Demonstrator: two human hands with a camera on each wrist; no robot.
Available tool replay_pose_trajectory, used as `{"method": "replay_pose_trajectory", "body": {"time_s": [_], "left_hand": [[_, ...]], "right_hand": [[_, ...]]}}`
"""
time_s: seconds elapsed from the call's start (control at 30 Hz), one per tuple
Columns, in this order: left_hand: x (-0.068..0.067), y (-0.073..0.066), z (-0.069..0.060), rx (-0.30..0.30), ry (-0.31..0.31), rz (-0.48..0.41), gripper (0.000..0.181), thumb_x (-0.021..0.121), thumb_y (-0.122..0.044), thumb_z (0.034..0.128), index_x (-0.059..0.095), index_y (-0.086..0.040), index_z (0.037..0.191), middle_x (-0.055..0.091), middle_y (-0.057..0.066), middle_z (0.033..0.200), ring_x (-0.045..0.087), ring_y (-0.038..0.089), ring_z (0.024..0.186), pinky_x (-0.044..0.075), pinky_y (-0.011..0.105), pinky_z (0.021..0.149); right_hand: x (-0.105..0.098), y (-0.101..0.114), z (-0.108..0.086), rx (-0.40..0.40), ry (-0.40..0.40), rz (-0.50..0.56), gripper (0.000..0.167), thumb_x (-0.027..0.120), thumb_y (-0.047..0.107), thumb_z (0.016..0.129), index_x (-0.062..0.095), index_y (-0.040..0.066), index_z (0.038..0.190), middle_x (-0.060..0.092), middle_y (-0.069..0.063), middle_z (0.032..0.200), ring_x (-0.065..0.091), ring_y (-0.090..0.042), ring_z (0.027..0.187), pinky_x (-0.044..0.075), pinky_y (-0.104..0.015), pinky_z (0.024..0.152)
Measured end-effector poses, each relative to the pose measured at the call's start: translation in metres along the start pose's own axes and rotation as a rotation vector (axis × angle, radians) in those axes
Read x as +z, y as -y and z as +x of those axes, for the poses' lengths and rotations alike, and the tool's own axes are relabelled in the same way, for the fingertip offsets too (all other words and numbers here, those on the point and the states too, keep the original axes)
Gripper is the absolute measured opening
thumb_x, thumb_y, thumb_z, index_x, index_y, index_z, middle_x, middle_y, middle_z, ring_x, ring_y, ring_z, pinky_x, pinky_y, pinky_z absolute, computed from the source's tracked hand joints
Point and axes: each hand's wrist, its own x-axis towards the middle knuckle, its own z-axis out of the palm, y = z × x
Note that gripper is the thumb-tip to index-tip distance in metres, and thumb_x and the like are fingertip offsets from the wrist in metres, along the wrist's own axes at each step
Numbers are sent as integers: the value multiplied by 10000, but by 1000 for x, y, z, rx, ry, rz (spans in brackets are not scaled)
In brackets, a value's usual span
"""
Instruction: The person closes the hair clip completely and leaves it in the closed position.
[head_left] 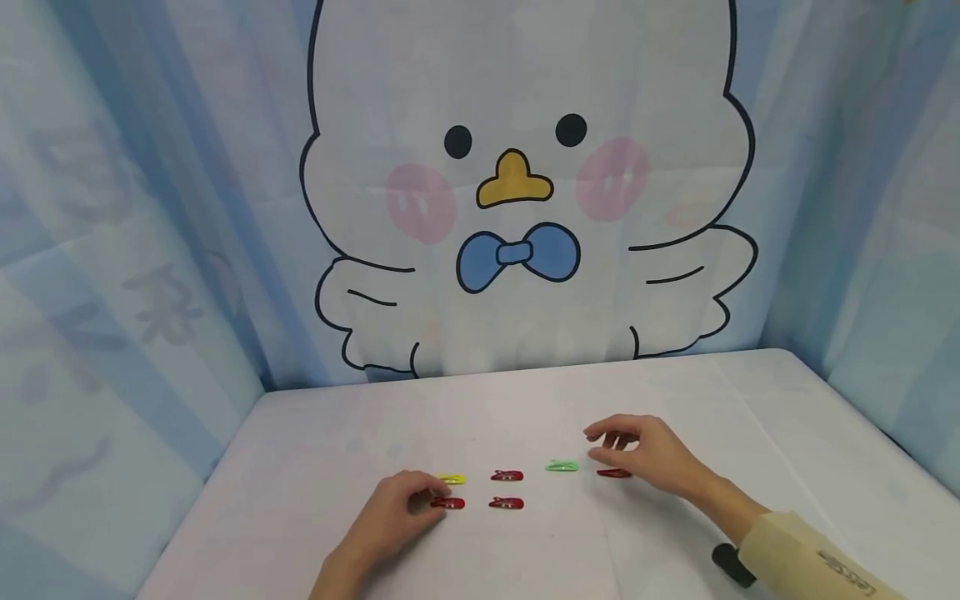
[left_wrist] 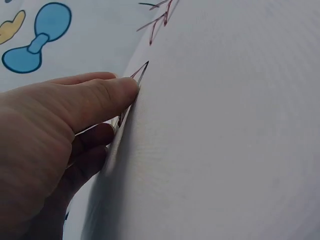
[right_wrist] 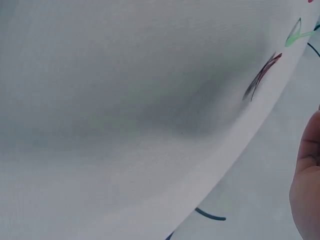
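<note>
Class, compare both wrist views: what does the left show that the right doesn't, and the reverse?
Only the left wrist view: the bare left hand, a printed blue bow tie, and part of a printed yellow beak.
Only the right wrist view: the bare right hand, cut off at the edge.
Both: slim dark-red hair clips and the white tabletop.

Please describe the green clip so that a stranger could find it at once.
On the white table, find the right hand. Left of that hand, between one red clip and another, lies the green clip; it is the only green one.
</note>
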Motion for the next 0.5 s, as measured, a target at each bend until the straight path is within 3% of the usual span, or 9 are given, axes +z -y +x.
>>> {"method": "replay_pose_trajectory", "body": {"time_s": [0.33, 0.5], "left_hand": [[1, -4, 2, -8, 1, 43, 163, 797, -85, 862, 767, -220, 948, 659, -174, 888, 573, 80, 862, 528, 365, 833], [2, -5, 2, -3, -5, 27, 163, 796, -79, 860, 764, -216, 942, 660, -169, 882, 571, 75, 838, 524, 337, 807]], "right_hand": [[7, 9, -1, 10, 32, 110, 304, 776, 165, 904, 717, 28, 1169, 679, -29, 998, 585, -219, 843, 556, -267, 653], [9, 9, -1, -5, 31, 101, 307, 772, 165, 907, 714, 20, 1171, 678, -29, 992, 592, -223, 836, 563, -279, 634]]}}
